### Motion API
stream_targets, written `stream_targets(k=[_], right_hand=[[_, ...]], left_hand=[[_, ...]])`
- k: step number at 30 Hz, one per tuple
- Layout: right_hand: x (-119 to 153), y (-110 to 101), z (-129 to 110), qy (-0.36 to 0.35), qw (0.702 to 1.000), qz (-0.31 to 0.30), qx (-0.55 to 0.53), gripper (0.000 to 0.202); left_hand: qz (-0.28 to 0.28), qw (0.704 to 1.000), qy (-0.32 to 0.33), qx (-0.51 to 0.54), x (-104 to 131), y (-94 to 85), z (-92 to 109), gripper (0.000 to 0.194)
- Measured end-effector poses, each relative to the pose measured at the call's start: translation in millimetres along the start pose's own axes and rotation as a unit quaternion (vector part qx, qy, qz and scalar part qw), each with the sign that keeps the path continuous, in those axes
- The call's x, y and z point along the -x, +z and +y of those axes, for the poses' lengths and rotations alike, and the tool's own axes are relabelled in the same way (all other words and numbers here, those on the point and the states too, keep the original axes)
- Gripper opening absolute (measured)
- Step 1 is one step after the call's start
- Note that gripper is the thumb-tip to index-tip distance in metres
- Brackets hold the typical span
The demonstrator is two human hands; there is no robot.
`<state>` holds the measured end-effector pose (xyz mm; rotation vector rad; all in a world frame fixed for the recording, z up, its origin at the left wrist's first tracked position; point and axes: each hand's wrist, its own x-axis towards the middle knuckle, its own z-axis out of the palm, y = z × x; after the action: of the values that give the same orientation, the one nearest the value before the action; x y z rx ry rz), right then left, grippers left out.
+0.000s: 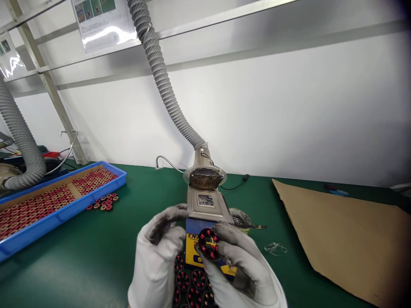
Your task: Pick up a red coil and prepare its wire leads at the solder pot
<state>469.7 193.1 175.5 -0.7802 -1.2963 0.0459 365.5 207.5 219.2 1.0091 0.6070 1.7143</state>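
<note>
My right hand (240, 261), in a white glove with darkened fingertips, pinches a round black part with red segments (209, 244) in front of the blue and yellow box (194, 252). My left hand (163, 244), gloved the same way, is curled at the left side of the box; whether its fingers hold anything is hidden. Behind the hands, a metal plate device (210, 208) rests at the top of the box, with a small speckled square in its middle. Several more round black and red parts (199, 278) lie between my wrists.
A blue tray (61, 214) of small red parts stands at the left, with several loose ones (104, 202) beside it. A ribbed duct (163, 81) hangs down behind the device. Brown cardboard (349, 231) and thin wire (275, 248) lie right. A round container (240, 217) stands behind my right hand.
</note>
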Motion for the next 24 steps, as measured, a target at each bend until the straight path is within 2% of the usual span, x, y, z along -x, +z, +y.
stream_targets(k=[3, 5, 9, 14, 17, 19, 21, 24], right_hand=[[1.0, 1.7, -1.3, 0.006, 1.0, 0.0, -0.012, 0.04], [2.6, 1.5, 0.8, -0.008, 1.0, -0.017, -0.023, 0.042], [5.3, 0.2, 5.1, -0.043, 0.997, -0.045, -0.036, 0.045], [3.3, 2.0, -0.4, 0.02, 0.999, -0.019, -0.031, 0.04], [1.8, 1.1, -1.3, 0.018, 0.999, -0.033, -0.025, 0.041], [1.9, -0.6, 0.4, -0.002, 0.999, -0.049, -0.018, 0.043], [2.5, -2.1, 2.3, -0.015, 0.998, -0.067, -0.013, 0.044], [3.2, -2.3, 2.7, -0.025, 0.995, -0.09, -0.018, 0.046]], left_hand=[[-0.029, 0.994, -0.091, -0.048, -0.9, -1.2, 5.4, 0.022], [-0.029, 0.991, -0.117, -0.065, -0.5, -2.1, 5.3, 0.017], [-0.046, 0.989, -0.11, -0.088, 0.9, -4.1, 2.3, 0.012], [-0.031, 0.992, -0.091, -0.087, 1.1, -5.1, 0.5, 0.018], [-0.044, 0.993, -0.056, -0.091, 0.1, -6.0, 3.7, 0.027], [-0.074, 0.986, -0.074, -0.132, -0.4, -5.8, 6.9, 0.026], [-0.092, 0.977, -0.112, -0.156, -0.6, -4.7, 8.0, 0.016], [-0.084, 0.983, -0.132, -0.094, -1.0, -3.1, 3.5, 0.008]])
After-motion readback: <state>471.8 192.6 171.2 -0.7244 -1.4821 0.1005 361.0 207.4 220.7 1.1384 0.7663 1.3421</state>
